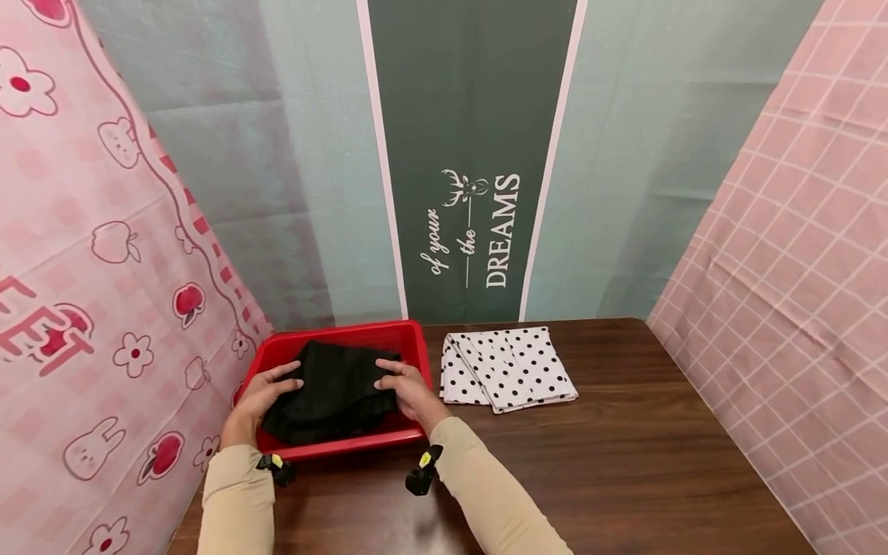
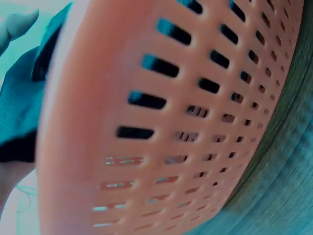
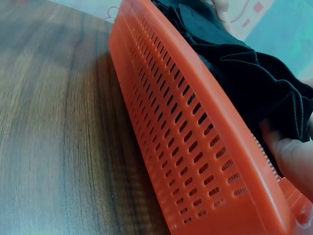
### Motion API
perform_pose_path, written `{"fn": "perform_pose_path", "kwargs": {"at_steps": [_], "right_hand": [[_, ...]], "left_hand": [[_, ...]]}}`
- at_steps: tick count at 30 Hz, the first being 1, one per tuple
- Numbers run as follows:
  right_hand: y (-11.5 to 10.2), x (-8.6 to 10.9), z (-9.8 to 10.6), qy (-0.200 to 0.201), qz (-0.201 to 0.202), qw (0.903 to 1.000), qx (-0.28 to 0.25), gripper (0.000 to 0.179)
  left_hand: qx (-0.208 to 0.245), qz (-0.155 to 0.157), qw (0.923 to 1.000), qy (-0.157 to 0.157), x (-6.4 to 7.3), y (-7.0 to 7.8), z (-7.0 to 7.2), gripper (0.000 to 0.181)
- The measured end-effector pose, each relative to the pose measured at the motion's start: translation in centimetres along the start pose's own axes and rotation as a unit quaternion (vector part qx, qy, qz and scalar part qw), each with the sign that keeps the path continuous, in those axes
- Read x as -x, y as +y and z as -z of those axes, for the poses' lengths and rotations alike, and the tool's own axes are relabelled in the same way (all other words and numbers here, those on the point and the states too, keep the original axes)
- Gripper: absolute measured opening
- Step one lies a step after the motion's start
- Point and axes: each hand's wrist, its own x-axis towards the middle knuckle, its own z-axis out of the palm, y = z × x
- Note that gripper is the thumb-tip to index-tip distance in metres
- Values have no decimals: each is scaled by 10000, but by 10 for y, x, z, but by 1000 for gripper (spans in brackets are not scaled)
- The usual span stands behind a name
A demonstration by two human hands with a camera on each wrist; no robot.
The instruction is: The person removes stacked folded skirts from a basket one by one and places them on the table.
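Note:
A folded black cloth with stitched edges lies in a red plastic basket at the left of the table. My left hand grips the cloth's left side, fingers over its top. On the opposite side, my right hand holds the right edge. The right wrist view shows the thumb tucked against the layered black cloth, just inside the basket rim. In the left wrist view, the slotted basket wall hides most of the left hand.
Right of the basket, a folded white cloth with black dots lies flat on the brown wooden table. Printed fabric hangs behind the table, with a pink curtain close to the basket's left and a pink checked one at right.

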Motion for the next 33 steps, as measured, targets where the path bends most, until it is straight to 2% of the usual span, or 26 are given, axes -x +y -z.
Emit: {"fn": "perform_pose_path", "kwargs": {"at_steps": [7,12,18,24,28,33], "right_hand": [[-5,2,2,384,80,9992,119,46],[-10,5,2,437,88,9988,206,42],[-23,5,2,239,250,9994,33,51],[-33,5,11,32,239,9997,55,55],[-39,7,17,-78,71,9999,35,56],[-50,13,24,-457,-108,9988,-119,59]], "left_hand": [[-593,-291,9978,-2,0,8,-5,62],[-631,-329,9975,9,5,17,-6,62],[-550,-490,9973,15,10,29,-8,66],[-579,-412,9975,41,14,33,-13,68],[-395,-358,9985,91,19,32,-18,69],[-1,-391,9991,154,30,36,-25,70]]}}
